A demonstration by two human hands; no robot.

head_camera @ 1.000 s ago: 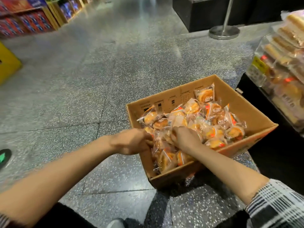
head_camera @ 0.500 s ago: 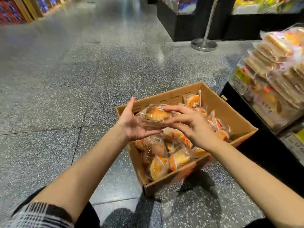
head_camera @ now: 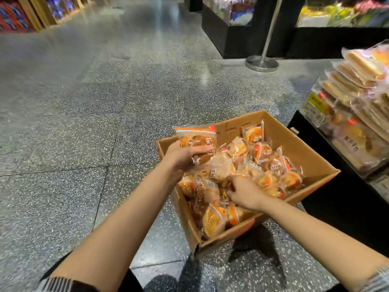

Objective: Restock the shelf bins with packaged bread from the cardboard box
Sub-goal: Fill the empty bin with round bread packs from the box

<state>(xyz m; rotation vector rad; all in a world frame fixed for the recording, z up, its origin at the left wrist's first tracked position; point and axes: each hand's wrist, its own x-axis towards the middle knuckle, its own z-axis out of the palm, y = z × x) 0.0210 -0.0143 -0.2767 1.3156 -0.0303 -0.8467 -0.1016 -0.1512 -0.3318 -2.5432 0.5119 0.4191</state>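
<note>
Holding one bread packet [head_camera: 196, 144] alone now, left hand [head_camera: 183, 159] gripping it just above the cardboard box [head_camera: 311, 163] rim; half a second ago both hands shared it. Right hand [head_camera: 244, 192] has dropped onto packets beneath it, fingers curled, grasp unclear. Gathering continues; shelf bins [head_camera: 315, 108] lie right of it.

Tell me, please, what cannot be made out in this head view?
- Right hand fingertips: buried among the clear-wrapped bread packets, so its grip is unclear.
- Brown cardboard box floor: covered by packets.
- Print on the orange-striped packet in the left hand: too small.
- Shelf bins: cut off by the right edge.
</note>
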